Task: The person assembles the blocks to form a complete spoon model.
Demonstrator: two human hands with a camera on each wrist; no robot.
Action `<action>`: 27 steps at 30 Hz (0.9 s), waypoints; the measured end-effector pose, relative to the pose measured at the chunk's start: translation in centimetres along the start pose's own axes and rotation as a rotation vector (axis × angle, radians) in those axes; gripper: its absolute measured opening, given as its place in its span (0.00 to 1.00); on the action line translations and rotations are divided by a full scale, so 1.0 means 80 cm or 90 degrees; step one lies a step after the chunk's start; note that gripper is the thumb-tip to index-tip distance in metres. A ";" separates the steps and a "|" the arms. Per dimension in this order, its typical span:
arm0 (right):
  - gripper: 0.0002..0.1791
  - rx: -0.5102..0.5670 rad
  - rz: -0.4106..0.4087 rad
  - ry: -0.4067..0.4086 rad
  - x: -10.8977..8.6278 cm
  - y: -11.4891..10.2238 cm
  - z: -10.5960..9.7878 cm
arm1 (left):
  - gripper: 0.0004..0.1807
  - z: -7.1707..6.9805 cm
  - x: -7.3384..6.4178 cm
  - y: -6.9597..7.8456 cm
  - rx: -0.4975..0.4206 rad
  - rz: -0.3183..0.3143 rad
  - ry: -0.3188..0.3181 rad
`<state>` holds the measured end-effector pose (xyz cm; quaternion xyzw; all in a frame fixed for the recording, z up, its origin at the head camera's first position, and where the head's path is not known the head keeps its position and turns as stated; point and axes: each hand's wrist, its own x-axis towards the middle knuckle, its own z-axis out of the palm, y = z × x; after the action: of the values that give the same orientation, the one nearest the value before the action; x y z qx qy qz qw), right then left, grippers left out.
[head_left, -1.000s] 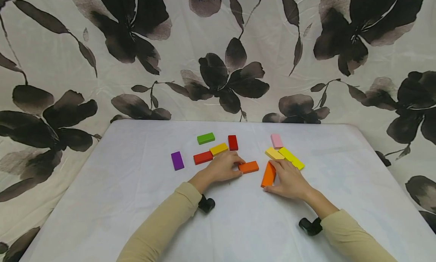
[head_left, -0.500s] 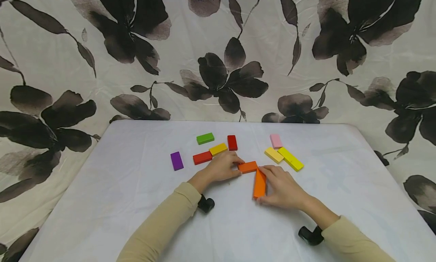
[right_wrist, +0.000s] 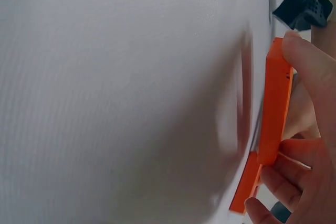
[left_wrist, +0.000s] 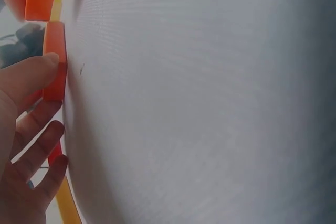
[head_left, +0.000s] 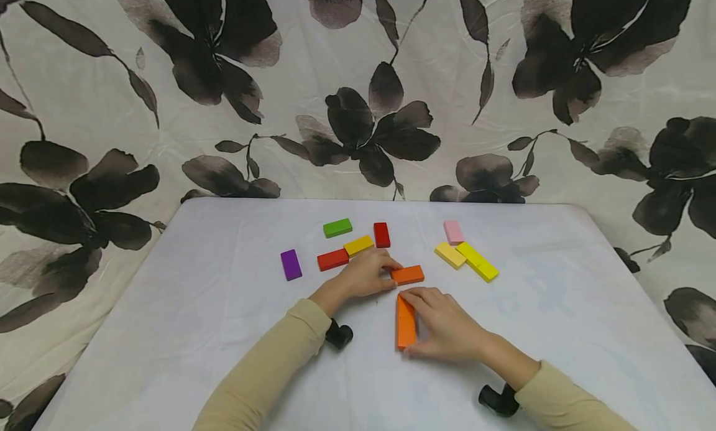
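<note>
My left hand (head_left: 366, 274) pinches the left end of a short orange block (head_left: 408, 275) on the white table, thumb on its near side in the left wrist view. Nearer the front, my right hand (head_left: 444, 325) grips a longer orange block (head_left: 405, 322) by its two ends, thumb at the near end and fingers at the far end. In the right wrist view this long block (right_wrist: 275, 103) shows a shadow on the cloth beside it. A gap separates the two orange blocks in the head view.
Behind my left hand lie a yellow block (head_left: 358, 245), a red block (head_left: 332, 259), another red block (head_left: 382, 235), a green block (head_left: 337, 227) and a purple block (head_left: 291, 264). Back right are a pink block (head_left: 454, 232), a pale yellow block (head_left: 450, 255) and a long yellow block (head_left: 477, 262).
My right hand has carried the long orange block left and toward the front, from beside the yellow blocks past the short one's right end. The left hand has stayed in place.
</note>
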<state>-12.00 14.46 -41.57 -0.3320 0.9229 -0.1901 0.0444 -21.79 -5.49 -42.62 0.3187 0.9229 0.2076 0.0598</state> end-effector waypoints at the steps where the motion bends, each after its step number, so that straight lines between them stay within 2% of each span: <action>1: 0.48 0.000 -0.003 -0.002 0.001 -0.001 0.001 | 0.17 0.000 0.000 0.000 0.000 -0.001 0.000; 13: 0.47 -0.018 -0.038 -0.001 0.011 -0.011 0.011 | 0.17 0.000 0.001 -0.001 0.004 -0.003 0.004; 20: 0.48 -0.024 -0.025 -0.037 0.016 -0.017 0.015 | 0.17 -0.001 0.000 0.000 -0.008 0.001 0.004; 27: 0.48 -0.036 -0.032 -0.034 0.015 -0.020 0.017 | 0.17 -0.001 -0.001 0.002 -0.024 -0.010 0.001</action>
<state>-11.72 12.12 -42.16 -0.3612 0.9178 -0.1557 0.0548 -21.69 -5.48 -42.46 0.3103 0.9214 0.2245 0.0664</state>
